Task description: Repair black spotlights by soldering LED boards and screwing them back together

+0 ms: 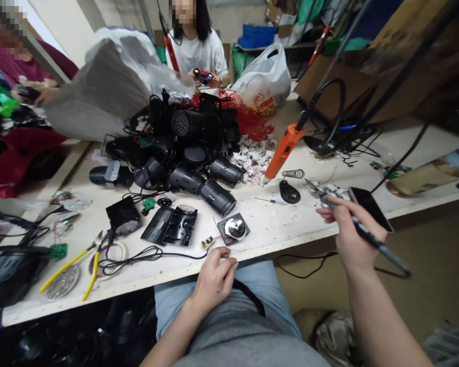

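Note:
My right hand [354, 232] is closed around a soldering iron [361, 229], a dark pen-like tool with a cable from its back end. Its front end points left over small pale parts near the table's right side. At the front edge my left hand [216, 272] has its fingers curled together; what they hold, if anything, is hidden. Just beyond those fingers lie a small yellow-green circuit board [207, 242] and a square black part with a silvery round centre [236, 228], joined by thin wires. A black cable [156, 252] runs up to the left fingers.
Black housings [191, 132] are heaped at the table's middle. An orange electric screwdriver [283, 153] hangs above a black teardrop-shaped part [289, 191]. Yellow-handled cutters [94, 270] lie left beside a dish of screws [63, 282]. A person [199, 48] sits opposite, another at far left.

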`<state>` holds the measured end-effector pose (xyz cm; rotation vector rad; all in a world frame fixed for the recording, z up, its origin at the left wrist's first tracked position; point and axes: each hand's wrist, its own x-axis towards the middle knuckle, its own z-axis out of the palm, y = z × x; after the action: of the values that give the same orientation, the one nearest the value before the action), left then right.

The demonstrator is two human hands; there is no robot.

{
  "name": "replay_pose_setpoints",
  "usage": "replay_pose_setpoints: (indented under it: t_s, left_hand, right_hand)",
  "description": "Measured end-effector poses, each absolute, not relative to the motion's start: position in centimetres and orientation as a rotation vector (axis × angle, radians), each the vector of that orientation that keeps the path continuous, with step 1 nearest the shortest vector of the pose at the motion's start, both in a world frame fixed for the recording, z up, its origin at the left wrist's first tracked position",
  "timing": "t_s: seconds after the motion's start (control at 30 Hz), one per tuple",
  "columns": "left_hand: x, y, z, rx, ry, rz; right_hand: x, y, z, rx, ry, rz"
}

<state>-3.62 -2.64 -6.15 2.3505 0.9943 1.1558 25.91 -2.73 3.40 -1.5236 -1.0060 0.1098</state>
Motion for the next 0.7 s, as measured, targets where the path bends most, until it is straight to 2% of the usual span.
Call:
replay_pose_setpoints:
  t_s: [0.13, 0.27, 0.43, 0.6, 0.7]
  left_hand:
    - [-3.7, -2.7, -5.9, 2.321, 1.0, 1.139]
    - [-3.6, -2.8, -5.8, 2.28, 1.004, 1.135]
    - [-3.6, -2.7, -5.7, 2.291, 0.981, 1.148]
    - [-3.6, -2.5, -5.6, 2.349, 0.967, 1.167]
    - [-3.6, -2.5, -5.7, 2.374, 0.967, 1.162]
  right_hand:
    - [28.5, 2.0, 5.7, -1.684, -0.905, 0.292]
    - [30.3, 6.5, 5.9, -1.717, -0.857, 0.44]
    - [30.3, 7.7, 2.9, -1.613, -0.752, 0.575]
    - [26.2, 3.7, -1.9, -1.539, -0.756, 0.702]
    - [23.4, 2.4, -2.8, -1.518, -0.848, 0.734]
